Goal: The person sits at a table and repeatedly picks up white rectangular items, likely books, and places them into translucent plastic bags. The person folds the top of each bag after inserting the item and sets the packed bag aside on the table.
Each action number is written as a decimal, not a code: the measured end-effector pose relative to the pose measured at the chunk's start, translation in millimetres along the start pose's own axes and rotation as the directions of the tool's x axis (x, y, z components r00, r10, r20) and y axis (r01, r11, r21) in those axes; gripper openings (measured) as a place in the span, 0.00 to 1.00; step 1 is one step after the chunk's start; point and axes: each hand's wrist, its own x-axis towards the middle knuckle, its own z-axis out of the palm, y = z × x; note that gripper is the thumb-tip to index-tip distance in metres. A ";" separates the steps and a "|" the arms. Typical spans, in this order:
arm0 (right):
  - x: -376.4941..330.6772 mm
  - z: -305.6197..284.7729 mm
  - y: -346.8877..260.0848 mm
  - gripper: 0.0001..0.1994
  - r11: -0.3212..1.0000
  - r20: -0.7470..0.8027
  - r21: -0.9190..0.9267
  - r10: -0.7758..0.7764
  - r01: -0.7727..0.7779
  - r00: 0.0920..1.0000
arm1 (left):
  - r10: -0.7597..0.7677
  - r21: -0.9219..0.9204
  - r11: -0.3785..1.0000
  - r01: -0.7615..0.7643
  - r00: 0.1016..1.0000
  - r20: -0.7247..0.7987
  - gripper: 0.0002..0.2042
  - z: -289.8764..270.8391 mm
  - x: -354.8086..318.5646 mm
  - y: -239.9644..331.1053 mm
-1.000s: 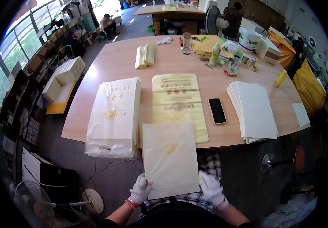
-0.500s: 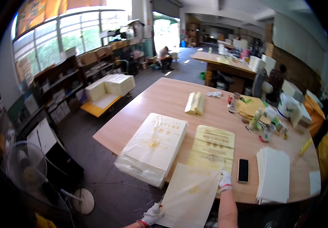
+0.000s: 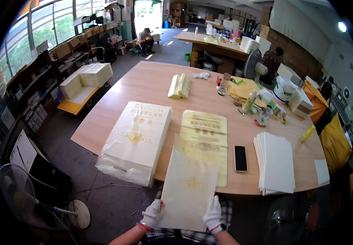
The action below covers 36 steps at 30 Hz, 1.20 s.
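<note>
Gold-printed plastic bag (image 3: pixel 190 200) at 6 o'clock, over near edge of counter (image 3: pixel 135 87). Left hand (image 3: pixel 152 212) pinches its left side; right hand (image 3: pixel 213 214) along its right, grip unclear. Smartphone (image 3: pixel 240 159) at bag's 2 o'clock.

Along the near edge of the light-brown wooden worktop (image 3: pixel 135 87) I have, left to right, a white plastic-wrapped rectangular stack (image 3: pixel 143 130), a flat yellow printed sheet (image 3: pixel 210 141), a black rectangular phone (image 3: pixel 240 158) and a stack of flat white boards (image 3: pixel 275 163). A translucent white rectangular sheet (image 3: pixel 189 188) crosses that edge, overlapping the yellow one. A folded yellow bundle (image 3: pixel 179 85) lies beyond, toward the far edge.
</note>
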 end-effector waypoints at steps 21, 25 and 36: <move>-97.2 -72.5 -9.5 0.20 0.944 0.244 0.315 0.022 -0.101 0.969 | 0.228 -0.177 0.961 -0.213 0.971 0.071 0.06 -13.0 -62.4 4.4; -86.3 -99.6 -3.4 0.21 0.966 0.241 0.114 0.199 -0.231 0.950 | -0.118 -0.353 0.919 0.175 0.977 0.178 0.05 -3.3 -79.1 -29.2; -46.2 -106.9 -26.6 0.41 0.906 0.091 0.417 -0.121 0.072 0.988 | 0.297 -0.168 0.950 -0.264 0.930 0.216 0.18 -27.5 10.3 92.6</move>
